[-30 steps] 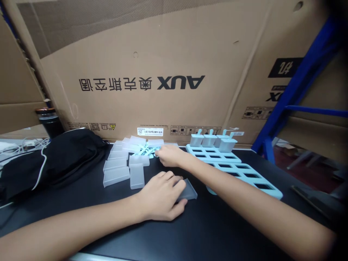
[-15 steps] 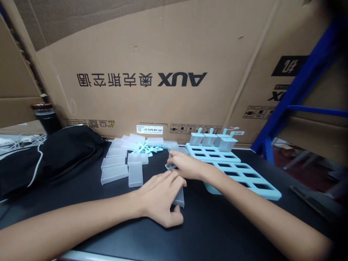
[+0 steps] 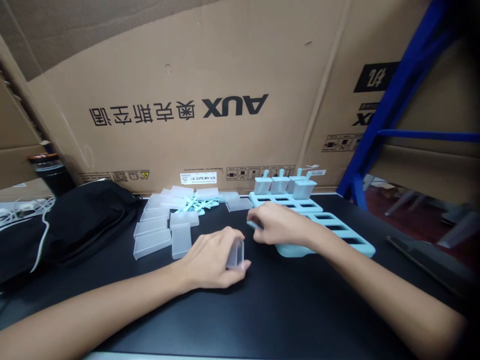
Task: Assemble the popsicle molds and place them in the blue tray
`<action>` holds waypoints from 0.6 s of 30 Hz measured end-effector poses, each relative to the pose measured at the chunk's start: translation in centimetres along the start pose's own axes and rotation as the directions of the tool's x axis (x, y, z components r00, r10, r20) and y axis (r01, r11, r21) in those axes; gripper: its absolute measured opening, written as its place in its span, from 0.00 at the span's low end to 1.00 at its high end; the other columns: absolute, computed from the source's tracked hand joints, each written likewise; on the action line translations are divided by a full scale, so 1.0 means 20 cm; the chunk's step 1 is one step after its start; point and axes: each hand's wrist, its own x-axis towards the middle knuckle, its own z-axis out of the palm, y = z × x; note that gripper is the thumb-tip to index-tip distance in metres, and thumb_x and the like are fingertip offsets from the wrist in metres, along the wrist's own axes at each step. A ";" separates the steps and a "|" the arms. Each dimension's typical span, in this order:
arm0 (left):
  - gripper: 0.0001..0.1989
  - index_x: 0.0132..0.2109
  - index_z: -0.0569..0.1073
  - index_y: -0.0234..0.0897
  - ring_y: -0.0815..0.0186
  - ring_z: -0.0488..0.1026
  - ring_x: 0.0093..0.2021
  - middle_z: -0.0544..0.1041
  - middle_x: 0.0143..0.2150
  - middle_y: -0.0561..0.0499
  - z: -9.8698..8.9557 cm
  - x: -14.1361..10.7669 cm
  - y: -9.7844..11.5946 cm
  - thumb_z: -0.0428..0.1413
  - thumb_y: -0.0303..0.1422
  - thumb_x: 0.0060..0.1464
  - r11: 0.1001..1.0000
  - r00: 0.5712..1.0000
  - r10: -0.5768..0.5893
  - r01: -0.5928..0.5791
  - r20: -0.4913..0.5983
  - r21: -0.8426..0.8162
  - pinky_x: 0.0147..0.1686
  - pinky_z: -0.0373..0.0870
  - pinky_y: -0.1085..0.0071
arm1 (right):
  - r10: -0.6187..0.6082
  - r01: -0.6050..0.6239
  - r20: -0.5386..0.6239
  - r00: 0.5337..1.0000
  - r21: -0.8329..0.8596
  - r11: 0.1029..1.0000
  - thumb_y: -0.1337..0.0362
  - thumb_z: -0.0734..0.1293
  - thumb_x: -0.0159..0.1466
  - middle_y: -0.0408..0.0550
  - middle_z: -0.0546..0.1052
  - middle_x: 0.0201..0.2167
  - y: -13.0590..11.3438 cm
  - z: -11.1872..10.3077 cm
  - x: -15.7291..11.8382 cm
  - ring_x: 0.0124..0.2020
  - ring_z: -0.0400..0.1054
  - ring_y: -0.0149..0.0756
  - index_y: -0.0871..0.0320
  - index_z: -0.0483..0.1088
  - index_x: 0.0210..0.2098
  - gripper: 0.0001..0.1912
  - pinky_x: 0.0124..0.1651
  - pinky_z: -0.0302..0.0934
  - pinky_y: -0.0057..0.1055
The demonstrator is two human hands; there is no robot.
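Observation:
My left hand (image 3: 210, 258) is wrapped round a clear plastic popsicle mould cup (image 3: 235, 256), held tilted just over the black table with its open end toward the right. My right hand (image 3: 281, 223) pinches a small light blue piece (image 3: 254, 225), perhaps a popsicle stick lid; most of it is hidden by the fingers. That hand is at the near left side of the light blue mould rack (image 3: 365, 248) and partly covers it. Several frosted cups (image 3: 152, 243) lie left of my left hand, round a pile of light blue sticks (image 3: 202, 204).
Cups with blue stick lids (image 3: 304, 189) stand upright in the rack's far row. A large cardboard box (image 3: 180, 60) closes off the back. A black bag (image 3: 90, 212) and a dark jar (image 3: 52, 172) are at left. At right are a blue metal frame (image 3: 390, 100) and a dark flat object (image 3: 423, 257).
My hands have come apart: the right moved right with the blue piece. The left has tilted the cup up, so its opening shows. The camera view has shifted slightly.

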 end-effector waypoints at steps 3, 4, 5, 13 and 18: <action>0.22 0.55 0.58 0.40 0.58 0.76 0.40 0.75 0.45 0.47 0.01 0.00 -0.02 0.55 0.42 0.57 1.000 0.996 -0.020 0.021 -0.089 0.014 0.37 0.74 0.63 | -0.005 0.031 -0.164 0.986 0.155 0.987 0.69 0.63 0.52 0.46 0.76 0.25 0.00 -0.07 -0.02 0.28 0.69 0.36 0.58 0.75 0.37 0.14 0.31 0.56 0.30; 0.24 0.56 0.57 0.40 0.57 0.77 0.42 0.75 0.46 0.46 0.02 0.00 -0.03 0.55 0.42 0.56 0.999 0.992 -0.021 0.024 -0.123 0.024 0.38 0.74 0.62 | -0.021 0.070 -0.185 0.982 0.265 0.962 0.69 0.64 0.53 0.45 0.76 0.25 0.00 -0.09 -0.03 0.28 0.69 0.34 0.58 0.74 0.37 0.13 0.32 0.58 0.30; 0.27 0.58 0.56 0.39 0.56 0.77 0.42 0.75 0.47 0.45 0.03 0.00 -0.03 0.56 0.42 0.56 0.999 0.987 -0.019 0.025 -0.158 0.033 0.39 0.74 0.61 | -0.042 0.116 -0.189 0.981 0.395 0.911 0.69 0.64 0.54 0.44 0.75 0.25 -0.01 -0.11 -0.04 0.27 0.68 0.33 0.58 0.73 0.37 0.12 0.33 0.59 0.29; 0.44 0.64 0.44 0.40 0.53 0.78 0.44 0.74 0.52 0.41 0.07 -0.01 -0.06 0.60 0.48 0.52 0.988 0.953 -0.116 0.081 -0.280 -0.134 0.38 0.75 0.57 | -0.222 0.148 -0.067 0.973 0.916 0.373 0.60 0.69 0.61 0.44 0.74 0.32 -0.10 -0.10 -0.05 0.30 0.69 0.29 0.59 0.69 0.42 0.12 0.36 0.67 0.30; 0.38 0.63 0.49 0.42 0.54 0.78 0.43 0.75 0.50 0.45 0.03 -0.01 -0.06 0.58 0.50 0.54 0.982 0.965 -0.123 0.084 -0.233 -0.168 0.37 0.74 0.59 | -0.215 0.088 -0.030 0.976 0.960 0.266 0.57 0.70 0.60 0.43 0.74 0.32 -0.13 -0.02 -0.02 0.30 0.71 0.28 0.59 0.67 0.44 0.17 0.36 0.69 0.30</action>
